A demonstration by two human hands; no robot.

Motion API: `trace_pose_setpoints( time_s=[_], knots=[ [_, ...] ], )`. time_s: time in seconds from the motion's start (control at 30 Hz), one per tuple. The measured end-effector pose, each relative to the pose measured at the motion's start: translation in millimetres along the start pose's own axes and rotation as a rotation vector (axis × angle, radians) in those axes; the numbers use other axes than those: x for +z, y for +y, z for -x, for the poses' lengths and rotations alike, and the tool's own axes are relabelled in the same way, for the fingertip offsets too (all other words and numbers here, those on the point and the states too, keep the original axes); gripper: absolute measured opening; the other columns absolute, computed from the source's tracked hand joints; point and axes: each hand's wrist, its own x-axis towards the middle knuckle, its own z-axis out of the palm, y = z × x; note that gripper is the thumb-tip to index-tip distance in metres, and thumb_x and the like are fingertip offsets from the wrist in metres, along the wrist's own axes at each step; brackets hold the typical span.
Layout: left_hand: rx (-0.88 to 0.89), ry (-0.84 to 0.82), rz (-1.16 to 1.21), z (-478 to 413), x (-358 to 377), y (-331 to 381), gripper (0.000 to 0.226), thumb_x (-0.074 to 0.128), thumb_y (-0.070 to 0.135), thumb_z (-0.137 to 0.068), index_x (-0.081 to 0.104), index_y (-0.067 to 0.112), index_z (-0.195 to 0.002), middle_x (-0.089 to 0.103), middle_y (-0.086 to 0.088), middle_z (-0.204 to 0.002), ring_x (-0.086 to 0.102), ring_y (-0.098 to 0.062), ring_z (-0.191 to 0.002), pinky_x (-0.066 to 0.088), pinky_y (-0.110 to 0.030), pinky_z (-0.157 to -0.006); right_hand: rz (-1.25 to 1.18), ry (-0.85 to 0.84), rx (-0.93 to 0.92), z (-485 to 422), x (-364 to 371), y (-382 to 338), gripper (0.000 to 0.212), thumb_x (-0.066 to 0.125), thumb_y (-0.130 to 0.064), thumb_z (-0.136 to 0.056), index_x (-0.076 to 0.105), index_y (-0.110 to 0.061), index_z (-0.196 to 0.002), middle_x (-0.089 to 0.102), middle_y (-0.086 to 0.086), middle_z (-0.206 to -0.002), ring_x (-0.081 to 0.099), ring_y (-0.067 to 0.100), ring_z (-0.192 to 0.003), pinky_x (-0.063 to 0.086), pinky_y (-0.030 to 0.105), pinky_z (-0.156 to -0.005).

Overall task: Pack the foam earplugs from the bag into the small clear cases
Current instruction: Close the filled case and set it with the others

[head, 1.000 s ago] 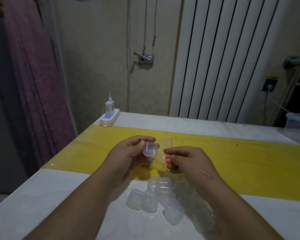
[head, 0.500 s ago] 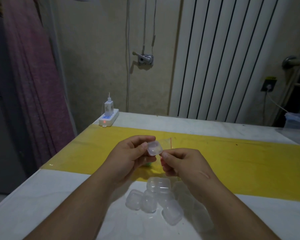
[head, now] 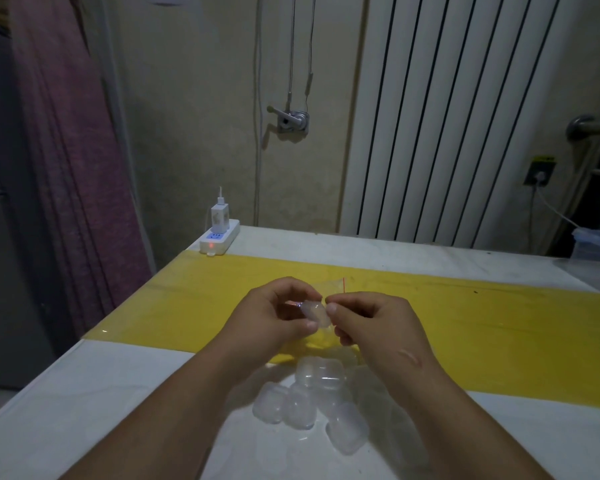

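**The case lay just left of the right fingertips**

The left hand (head: 274,317) held one small clear plastic case (head: 315,312) above the desk (head: 118,393), over the yellow band (head: 499,327) that crossed it. Its thumb was under the case and its other fingers were curled over the top, so the left fingers were clamped on the case.

The right hand (head: 378,327) stood just beside it on the right. Its thumb and forefinger (head: 331,309) were pressed together and touched the right edge of the case. The thin clear plastic bag with a red seal line (head: 335,289) rose behind these fingertips and also showed below, between the two hands. I judged that the right hand pinched the bag, but no foam earplug was visible, neither in the fingers nor in the case. I also could not tell whether the lid of the case stood up or was down.

The long side of the case lay across, from left to right and a little tilted, with its right end toward the right fingertips. So the coming move would probably be very short, from the right fingers leftward into the case.

The heap of small clear empty-looking cases (head: 312,396) waited on the white part of the desk, nearer than the hands and well below them.
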Motion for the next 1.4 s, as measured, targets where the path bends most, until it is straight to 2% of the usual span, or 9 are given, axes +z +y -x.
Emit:
trace_pose_setpoints(
  time_s=[0.1,0.23,0.47,0.57,0.67,0.77,0.9,1.07,1.4],
  knots=[
    [0.039,0.071,0.008,-3.0,1.5,-1.7,0.030,0.070,-0.017,-0.073,0.065,0.011,-0.085,0.073,-0.003,-0.095,0.068,-0.017,-0.086,0.056,-0.038,-0.078,-0.190,0.020,0.111,-3.8,-5.0,-1.1,0.012,0.067,-0.004,-0.086,0.076,-0.011,-0.083,0.065,0.006,-0.064,0.057,0.015,-0.059,0.050,0.030,-0.059],
    [0.084,0.114,-0.027,-2.8,1.9,-1.4,0.033,0.074,-0.015,-0.071,0.064,0.017,-0.075,0.073,0.001,-0.098,0.070,-0.019,-0.090,0.057,-0.038,-0.080,-0.188,-0.112,0.185,-2.3,-4.3,1.9,0.012,0.064,-0.004,-0.089,0.075,-0.001,-0.086,0.061,0.007,-0.066,0.053,0.012,-0.056,0.047,0.023,-0.054],
    [0.121,0.158,-0.100,-1.7,5.1,0.7,0.036,0.078,-0.011,-0.068,0.065,0.022,-0.069,0.073,0.008,-0.095,0.067,-0.020,-0.080,0.056,-0.043,-0.079,-0.207,-0.140,0.226,-2.8,-0.9,4.8,0.014,0.067,-0.010,-0.089,0.075,-0.003,-0.080,0.061,0.007,-0.067,0.052,0.010,-0.055,0.047,0.022,-0.054],
    [0.110,0.130,-0.055,-0.7,4.6,0.5,0.031,0.080,-0.006,-0.065,0.068,0.021,-0.075,0.072,0.009,-0.102,0.069,-0.021,-0.090,0.058,-0.043,-0.082,-0.188,-0.110,0.207,-2.6,-1.0,5.4,0.013,0.068,-0.011,-0.088,0.076,-0.006,-0.079,0.061,0.006,-0.066,0.052,0.009,-0.054,0.047,0.021,-0.053],
    [0.110,0.110,-0.015,-0.6,4.7,0.2,0.027,0.082,-0.003,-0.066,0.070,0.016,-0.082,0.072,0.006,-0.107,0.070,-0.019,-0.093,0.059,-0.036,-0.079,-0.169,-0.033,0.173,-4.4,-2.1,7.1,0.007,0.071,-0.014,-0.086,0.077,-0.011,-0.084,0.063,0.004,-0.066,0.053,0.008,-0.055,0.048,0.021,-0.055],
    [0.134,0.147,-0.040,-2.6,5.6,-1.0,0.022,0.078,-0.005,-0.072,0.068,0.010,-0.084,0.074,0.001,-0.099,0.070,-0.016,-0.087,0.058,-0.032,-0.075,-0.170,-0.031,0.153,-4.3,-1.1,7.8,0.008,0.071,-0.015,-0.085,0.078,-0.011,-0.089,0.063,0.004,-0.066,0.054,0.007,-0.056,0.049,0.021,-0.056],
    [0.175,0.179,-0.100,-4.4,5.3,-4.1,0.022,0.077,-0.003,-0.075,0.068,0.012,-0.089,0.073,-0.002,-0.091,0.070,-0.018,-0.087,0.059,-0.038,-0.077,-0.170,-0.045,0.144,-3.7,0.9,7.5,0.007,0.071,-0.016,-0.086,0.078,-0.014,-0.086,0.064,0.004,-0.067,0.055,0.009,-0.058,0.049,0.022,-0.058],
    [0.189,0.201,-0.187,-4.1,5.1,-7.5,0.026,0.080,0.005,-0.072,0.071,0.022,-0.088,0.073,0.000,-0.088,0.070,-0.015,-0.082,0.060,-0.039,-0.077,-0.135,-0.052,0.128,-3.4,0.2,7.0,0.008,0.071,-0.017,-0.086,0.078,-0.017,-0.082,0.065,0.003,-0.067,0.055,0.008,-0.058,0.049,0.024,-0.058],
    [0.229,0.204,-0.299,-1.1,6.9,-7.7,0.019,0.081,0.011,-0.074,0.070,0.021,-0.086,0.073,0.006,-0.084,0.070,-0.009,-0.079,0.059,-0.034,-0.073,-0.057,-0.063,0.113,-3.1,1.1,6.6,0.014,0.071,-0.019,-0.086,0.077,-0.016,-0.074,0.062,-0.001,-0.062,0.054,0.009,-0.056,0.047,0.024,-0.056]
  ],
)
